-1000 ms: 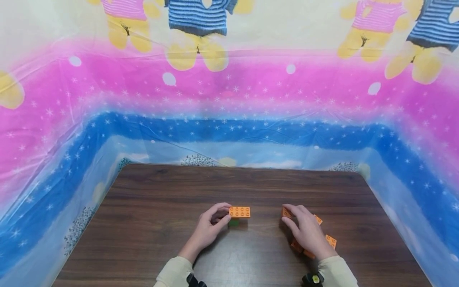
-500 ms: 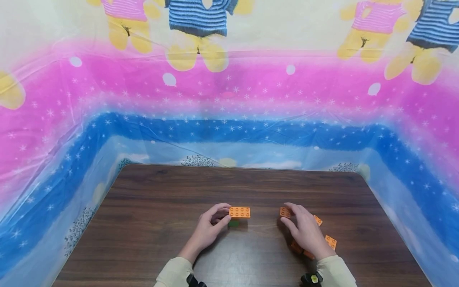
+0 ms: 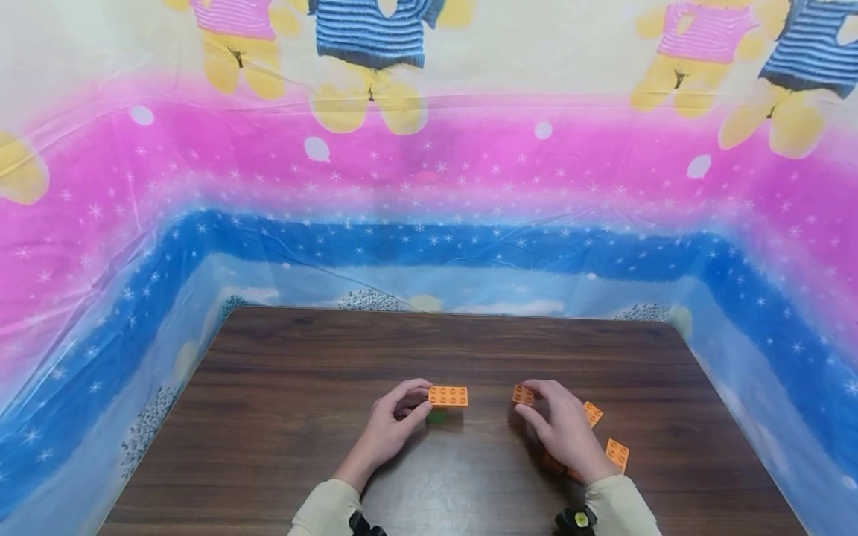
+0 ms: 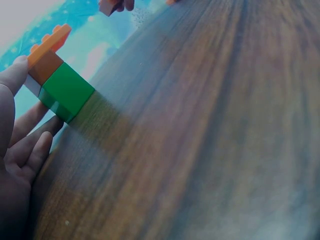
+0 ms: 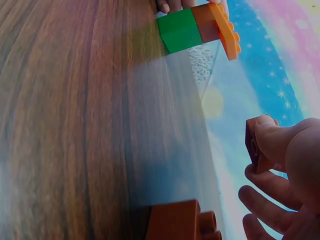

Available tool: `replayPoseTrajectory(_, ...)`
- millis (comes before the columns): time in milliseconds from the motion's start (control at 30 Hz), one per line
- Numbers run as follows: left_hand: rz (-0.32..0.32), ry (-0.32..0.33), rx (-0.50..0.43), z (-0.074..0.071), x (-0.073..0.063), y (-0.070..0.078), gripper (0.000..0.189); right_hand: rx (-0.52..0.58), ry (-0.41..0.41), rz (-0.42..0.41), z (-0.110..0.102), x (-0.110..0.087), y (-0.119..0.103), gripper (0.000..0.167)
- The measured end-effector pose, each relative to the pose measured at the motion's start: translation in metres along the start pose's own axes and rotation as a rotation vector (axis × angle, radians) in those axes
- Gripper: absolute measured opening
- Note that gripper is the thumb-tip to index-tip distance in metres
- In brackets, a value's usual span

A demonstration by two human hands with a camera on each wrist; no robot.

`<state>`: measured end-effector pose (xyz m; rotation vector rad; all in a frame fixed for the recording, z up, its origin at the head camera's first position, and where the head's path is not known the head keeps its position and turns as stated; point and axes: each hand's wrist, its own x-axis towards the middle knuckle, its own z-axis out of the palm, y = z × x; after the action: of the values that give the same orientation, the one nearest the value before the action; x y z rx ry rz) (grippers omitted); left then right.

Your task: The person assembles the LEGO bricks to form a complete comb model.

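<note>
My left hand (image 3: pixel 395 417) grips the left end of a small stack of toy building bricks standing on the table. The stack has a green brick (image 4: pixel 67 92) at the bottom, a darker orange brick (image 4: pixel 46 67) above it, and a flat orange brick (image 3: pixel 447 396) with two rows of studs on top, overhanging to the right. To the right of the stack, my right hand (image 3: pixel 566 428) pinches a small orange brick (image 3: pixel 523 394) between thumb and fingers. In the right wrist view this small brick (image 5: pixel 253 142) is held up, apart from the stack.
Loose orange bricks lie around my right wrist: one brick (image 3: pixel 593 413) behind it, another brick (image 3: pixel 617 455) to its right, and others partly hidden under the forearm. The dark wooden table (image 3: pixel 302 357) ends at a patterned cloth (image 3: pixel 429 246) at the back and sides.
My right hand has moved left toward the stack with the small orange brick, coming away from the loose bricks. The left hand and the stack have stayed in place.
</note>
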<state>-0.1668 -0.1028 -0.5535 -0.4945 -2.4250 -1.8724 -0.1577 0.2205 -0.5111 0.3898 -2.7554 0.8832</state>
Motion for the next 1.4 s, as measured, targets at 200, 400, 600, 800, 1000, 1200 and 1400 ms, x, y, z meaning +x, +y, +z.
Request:
replayPoseTrajectory(200, 0.009, 0.002, -0.013, 0.0, 0.001, 0.0, 0.03, 0.03, 0.01, -0.016, 0.003, 0.003, -0.006, 0.041)
replayPoseTrajectory(400, 0.017, 0.005, -0.018, 0.0, 0.0, 0.001, 0.03, 0.037, 0.018, -0.048, 0.008, 0.005, -0.011, 0.04)
replayPoseTrajectory(600, 0.016, 0.008, -0.018, 0.0, 0.0, 0.002, 0.028, 0.048, 0.021, -0.08, 0.012, 0.009, -0.02, 0.04)
replayPoseTrajectory(800, 0.011, 0.003, -0.022, 0.0, 0.0, 0.001, 0.029, 0.047, 0.016, -0.113, 0.015, 0.013, -0.03, 0.039)
replayPoseTrajectory(1000, 0.016, -0.006, -0.016, -0.001, -0.001, 0.001, 0.031, 0.055, 0.009, -0.148, 0.017, 0.016, -0.04, 0.042)
replayPoseTrajectory(1200, 0.013, 0.0, -0.014, -0.001, 0.0, 0.001, 0.029, 0.083, 0.0, -0.182, 0.02, 0.019, -0.051, 0.042)
replayPoseTrajectory(1400, 0.001, -0.005, 0.001, -0.001, -0.001, 0.001, 0.028, 0.113, -0.005, -0.197, 0.024, 0.022, -0.063, 0.044)
